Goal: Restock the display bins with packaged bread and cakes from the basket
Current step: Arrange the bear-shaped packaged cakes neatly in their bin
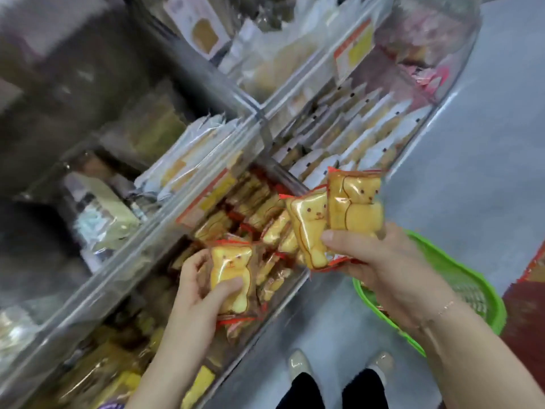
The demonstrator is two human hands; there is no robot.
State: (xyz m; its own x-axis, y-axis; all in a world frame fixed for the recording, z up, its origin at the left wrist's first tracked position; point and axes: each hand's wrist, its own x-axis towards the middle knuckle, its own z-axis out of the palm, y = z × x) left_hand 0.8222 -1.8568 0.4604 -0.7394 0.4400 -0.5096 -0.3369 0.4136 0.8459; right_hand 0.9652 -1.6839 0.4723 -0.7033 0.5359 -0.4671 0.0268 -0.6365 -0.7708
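My left hand (198, 286) grips one packaged bear-shaped cake (230, 273) over the clear display bin (283, 293) that holds several more of the same cakes. My right hand (383, 267) holds two packaged bear cakes (333, 219) side by side, upright, just right of that bin. A green plastic basket (460, 278) sits on the floor below and behind my right hand, partly hidden by my wrist.
Other clear bins hold white-packaged breads (354, 134) to the upper right and flat packs (188, 160) to the upper left. Price cards (354, 48) hang on the bin fronts. A red package edge (533, 270) shows at far right. My shoes (339, 364) stand on the grey floor.
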